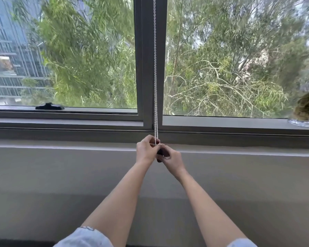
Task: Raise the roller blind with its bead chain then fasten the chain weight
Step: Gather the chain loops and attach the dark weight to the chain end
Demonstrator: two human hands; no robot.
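A white bead chain [155,72] hangs straight down in front of the grey centre mullion [146,59], from the top of the frame to just below the sill. My left hand [146,150] pinches the chain's lower end with its fingertips. My right hand [170,158] sits right beside it, closed around a small dark chain weight [160,152] that shows only between the two hands. The hands touch each other in front of the wall ledge. The roller blind itself is out of view; both panes are uncovered.
A grey window sill [70,122] runs across the frame above a pale wall ledge [61,148]. A black window latch [49,106] sits at the lower left pane. A glass vase with dried plant matter [303,111] stands on the sill at far right.
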